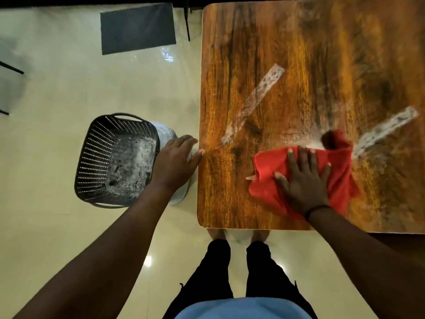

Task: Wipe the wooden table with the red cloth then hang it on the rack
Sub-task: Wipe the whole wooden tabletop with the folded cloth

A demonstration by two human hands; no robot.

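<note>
While the right hand (pixel 303 180) lies flat on the red cloth (pixel 299 178), fingers (pixel 293 162) spread and pointing to the far side, the cloth is pinned to the tabletop (pixel 264 65) near its near edge, a little right of the near-left corner. The hand presses the cloth and does not pinch it; the fingers are open. One far-right corner of the cloth is bunched up and blurred, and I judge that a sign of sweeping.

Just beyond that corner, to the right and farther off, lies a white streak (pixel 386 128) whose long axis runs from near-left to far-right. A second white streak (pixel 253 102) lies to the far left of the cloth, on the same slant, well apart from the fingers. The right hand is plainly the nearer one to both. So the coming stroke, as I judge it, turns on pushing the cloth away and right along the nearer streak, then across to the left one.

The left hand (pixel 177 162) hangs off the left side of the tabletop, open and holding nothing, its thumb at the table edge. Below it on the floor (pixel 57 88) stands a dark perforated basket (pixel 115 160) beside a pale one. No rack that I can make out shows here, so hanging is yet to come.
</note>
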